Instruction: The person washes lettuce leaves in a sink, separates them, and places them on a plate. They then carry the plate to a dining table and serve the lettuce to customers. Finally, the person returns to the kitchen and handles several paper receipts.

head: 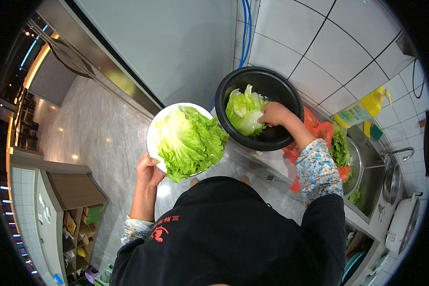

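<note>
My left hand point(150, 170) grips the rim of a white plate point(152, 141), thumb on top, out over the floor. Green lettuce leaves point(189, 139) are heaped on the plate and hang past its near and right edges. To the right, my right hand point(276, 115) reaches inside a round black tub point(232, 137). Its fingers are closed on pale-stemmed lettuce point(246, 111) at the left side of the tub; the fingertips are partly hidden. The tub stands on the counter in the corner, against the tiled wall.
A red plastic bag point(321, 130) lies beside the tub. Beyond it are more lettuce point(339, 146), a steel sink point(370, 184) with a faucet point(400, 152), a yellow pump bottle point(359, 111) and a sponge point(367, 129). A shelf unit point(77, 228) stands at lower left.
</note>
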Motion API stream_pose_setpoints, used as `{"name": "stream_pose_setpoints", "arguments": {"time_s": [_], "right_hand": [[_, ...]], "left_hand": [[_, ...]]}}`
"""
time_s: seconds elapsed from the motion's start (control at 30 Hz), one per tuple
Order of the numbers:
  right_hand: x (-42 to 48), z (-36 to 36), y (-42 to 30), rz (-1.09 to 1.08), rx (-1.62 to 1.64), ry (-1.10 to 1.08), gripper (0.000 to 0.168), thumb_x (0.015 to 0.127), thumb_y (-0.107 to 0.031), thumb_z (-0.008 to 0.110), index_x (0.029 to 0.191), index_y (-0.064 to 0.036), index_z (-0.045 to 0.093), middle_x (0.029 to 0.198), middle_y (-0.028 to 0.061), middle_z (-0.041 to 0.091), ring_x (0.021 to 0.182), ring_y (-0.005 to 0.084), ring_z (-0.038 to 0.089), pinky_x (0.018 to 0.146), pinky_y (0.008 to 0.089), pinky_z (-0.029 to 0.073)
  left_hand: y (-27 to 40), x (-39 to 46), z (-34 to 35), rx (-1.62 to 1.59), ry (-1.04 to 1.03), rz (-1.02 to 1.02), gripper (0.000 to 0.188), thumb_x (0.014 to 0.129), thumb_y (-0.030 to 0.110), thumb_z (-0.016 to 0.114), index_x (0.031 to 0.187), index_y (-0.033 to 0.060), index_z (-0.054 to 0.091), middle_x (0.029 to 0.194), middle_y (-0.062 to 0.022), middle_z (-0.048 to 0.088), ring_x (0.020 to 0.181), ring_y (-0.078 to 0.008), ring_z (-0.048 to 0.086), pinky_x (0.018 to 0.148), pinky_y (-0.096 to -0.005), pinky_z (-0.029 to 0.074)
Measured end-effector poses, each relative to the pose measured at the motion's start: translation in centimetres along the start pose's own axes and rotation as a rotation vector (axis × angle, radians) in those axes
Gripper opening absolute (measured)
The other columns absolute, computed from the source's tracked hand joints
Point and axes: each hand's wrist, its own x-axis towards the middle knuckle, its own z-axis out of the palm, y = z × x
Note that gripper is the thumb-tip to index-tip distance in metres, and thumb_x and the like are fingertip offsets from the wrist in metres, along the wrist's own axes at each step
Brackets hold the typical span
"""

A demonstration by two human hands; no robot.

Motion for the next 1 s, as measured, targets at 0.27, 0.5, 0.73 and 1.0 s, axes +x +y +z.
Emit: {"name": "stream_pose_setpoints", "arguments": {"time_s": [0.27, 0.5, 0.73, 1.0], "right_hand": [[-0.8, -2.2, 0.4, -0.160, 0.495, 0.301, 0.016, 0.067, -0.017, 0.061, 0.064, -0.003, 0.053, 0.056, 0.0040, 0.052, 0.049, 0.0142, 0.051, 0.047, 0.0280, 0.041], [-5.6, -6.1, -6.6, -0.490, 0.776, 0.220, 0.021, 0.073, -0.010, 0.051, 0.055, -0.005, 0.040, 0.088, 0.0097, 0.059, 0.069, 0.0116, 0.050, 0.057, 0.0254, 0.039], [-10.0, -7.5, -16.0, -0.508, 0.183, 0.355, 0.033, 0.065, -0.028, 0.056, 0.055, 0.002, 0.045, 0.056, 0.0192, 0.049, 0.050, 0.0301, 0.046, 0.051, 0.0388, 0.039], [-9.8, -6.9, -21.2, -0.515, 0.071, 0.248, 0.038, 0.074, -0.034, 0.062, 0.063, -0.003, 0.043, 0.057, 0.0077, 0.052, 0.059, 0.0138, 0.054, 0.048, 0.0286, 0.041]], "left_hand": [[-0.2, 0.4, 0.7, -0.016, 0.012, 0.011, 0.064, 0.061, 0.006, 0.048, 0.123, -0.0066, 0.039, 0.117, -0.0196, 0.052, 0.104, -0.0322, 0.054, 0.094, -0.0432, 0.040], [-0.2, 1.1, 0.7, -0.033, -0.073, -0.034, 0.063, 0.063, 0.005, 0.051, 0.123, -0.0042, 0.039, 0.117, -0.0167, 0.051, 0.109, -0.0285, 0.050, 0.095, -0.0415, 0.039], [-0.4, 1.6, 2.1, -0.036, -0.102, 0.018, 0.067, 0.062, 0.006, 0.051, 0.126, -0.0032, 0.035, 0.120, -0.0168, 0.049, 0.109, -0.0293, 0.050, 0.095, -0.0416, 0.039], [-0.5, 1.5, 2.2, -0.089, -0.111, 0.004, 0.065, 0.063, 0.005, 0.049, 0.126, -0.0038, 0.035, 0.121, -0.0166, 0.048, 0.110, -0.0296, 0.048, 0.095, -0.0435, 0.037]]}}
